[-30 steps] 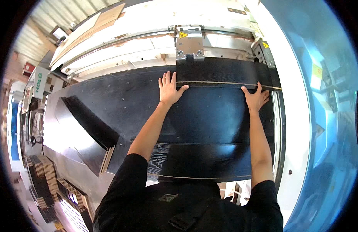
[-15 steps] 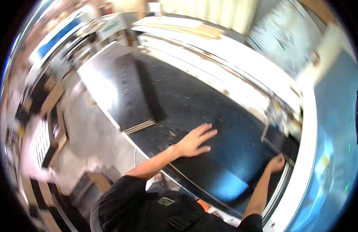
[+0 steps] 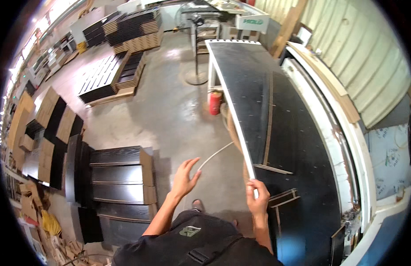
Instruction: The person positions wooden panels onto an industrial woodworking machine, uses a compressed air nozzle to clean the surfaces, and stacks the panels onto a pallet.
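My left hand (image 3: 183, 179) is open over the floor, with fingers stretched and thumb apart. It hovers between the stacked dark boards (image 3: 118, 175) and the table, touching neither. My right hand (image 3: 258, 201) is at the white edge (image 3: 241, 146) of the long machine table, with curled fingers and thumb close together. Whether it grips the edge or something small is hidden. Beside it, a long dark panel (image 3: 241, 93) lies on the black tabletop. Nearer, smaller dark pieces with light-brown cut edges (image 3: 283, 197) lie flat.
A white rail (image 3: 323, 119) runs along the table's right side. A red cylinder (image 3: 215, 103) and a ribbed hose (image 3: 232, 128) are by the table's left side. Farther off are a pedestal fan (image 3: 196, 48) and stacked boards (image 3: 133, 29). More board stacks (image 3: 48, 133) stand left.
The view has swung left toward the floor and stacks. My left hand has left its place over the tabletop. My right hand has gone from the machine side to the table's white edge.
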Demonstrator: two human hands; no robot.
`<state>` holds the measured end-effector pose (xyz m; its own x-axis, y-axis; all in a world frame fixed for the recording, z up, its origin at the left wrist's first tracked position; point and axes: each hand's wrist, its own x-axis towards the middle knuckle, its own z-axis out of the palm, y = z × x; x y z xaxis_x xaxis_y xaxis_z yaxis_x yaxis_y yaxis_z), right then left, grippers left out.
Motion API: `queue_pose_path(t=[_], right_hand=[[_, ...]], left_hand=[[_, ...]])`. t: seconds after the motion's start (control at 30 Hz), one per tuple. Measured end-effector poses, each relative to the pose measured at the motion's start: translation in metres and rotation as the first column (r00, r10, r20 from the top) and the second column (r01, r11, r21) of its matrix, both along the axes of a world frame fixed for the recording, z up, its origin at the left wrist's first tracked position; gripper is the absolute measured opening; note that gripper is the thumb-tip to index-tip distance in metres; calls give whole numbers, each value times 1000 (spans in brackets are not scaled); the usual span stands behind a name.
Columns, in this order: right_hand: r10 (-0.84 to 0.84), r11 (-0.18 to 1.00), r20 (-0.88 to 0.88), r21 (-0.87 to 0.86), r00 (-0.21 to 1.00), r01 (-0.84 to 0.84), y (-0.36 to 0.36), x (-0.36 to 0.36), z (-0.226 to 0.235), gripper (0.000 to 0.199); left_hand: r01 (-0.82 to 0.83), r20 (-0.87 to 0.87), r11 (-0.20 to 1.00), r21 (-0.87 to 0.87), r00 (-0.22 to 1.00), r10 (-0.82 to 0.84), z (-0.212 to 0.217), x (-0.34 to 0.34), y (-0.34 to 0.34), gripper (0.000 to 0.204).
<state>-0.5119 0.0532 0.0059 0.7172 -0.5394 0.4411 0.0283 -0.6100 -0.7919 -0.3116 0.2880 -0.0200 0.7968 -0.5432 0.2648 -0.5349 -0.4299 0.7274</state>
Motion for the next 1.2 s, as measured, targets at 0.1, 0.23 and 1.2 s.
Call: queue_pose_path(t=[0.1, 0.23, 1.2], right_hand=[[269, 960, -97, -51, 958, -275, 33, 84, 6, 27], [317, 948, -123, 69, 940, -310, 56, 158, -9, 24], [832, 492, 91, 339, 548, -802, 101, 1045, 6, 21]], left_hand=[[108, 24, 994, -18, 994, -108, 21, 45, 14, 52], [95, 43, 995, 35, 994, -96, 20, 113, 44, 53], [-505, -815, 725, 468, 70, 575, -366, 557, 211, 42]])
